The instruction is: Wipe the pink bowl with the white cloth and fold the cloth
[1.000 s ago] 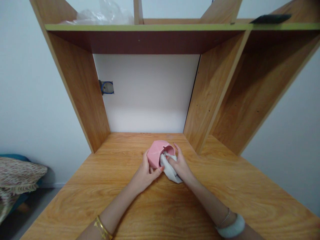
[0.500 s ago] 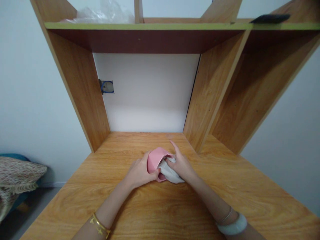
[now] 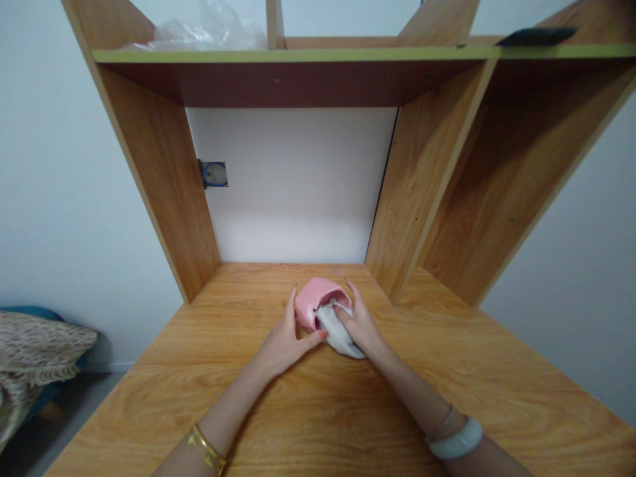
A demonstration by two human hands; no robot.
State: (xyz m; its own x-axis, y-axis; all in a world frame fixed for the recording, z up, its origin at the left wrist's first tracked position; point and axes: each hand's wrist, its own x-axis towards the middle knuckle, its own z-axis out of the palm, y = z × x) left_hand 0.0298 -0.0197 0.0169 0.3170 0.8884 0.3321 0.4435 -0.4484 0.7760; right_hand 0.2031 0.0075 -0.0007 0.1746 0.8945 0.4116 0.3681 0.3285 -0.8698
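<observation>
A glossy pink container (image 3: pixel 316 295), cup-like with a wide mouth, is tipped on its side with the opening toward me and to the right. My left hand (image 3: pixel 284 341) curves round its left side, thumb near the lower rim. A crumpled pale grey cloth (image 3: pixel 338 336) is partly inside the mouth and hangs out toward me. With its fingers in the opening, my right hand (image 3: pixel 358 324) grips the cloth against the inside; its index finger stretches along the outer rim. Those inner fingertips are hidden.
The wooden desk (image 3: pixel 318 424) spreads all around my hands. Upright wooden panels (image 3: pixel 149 179) and a shelf (image 3: pixel 278 56) frame the back. A clear plastic bag (image 3: pixel 209 30) and a dark flat object (image 3: pixel 539 36) lie up there. A wall socket hole (image 3: pixel 214 174) shows at the back left.
The pink container has moved slightly away from me and turned, so more of its mouth shows. My left hand's grip has loosened and its fingers have straightened. My right hand stays at the cloth.
</observation>
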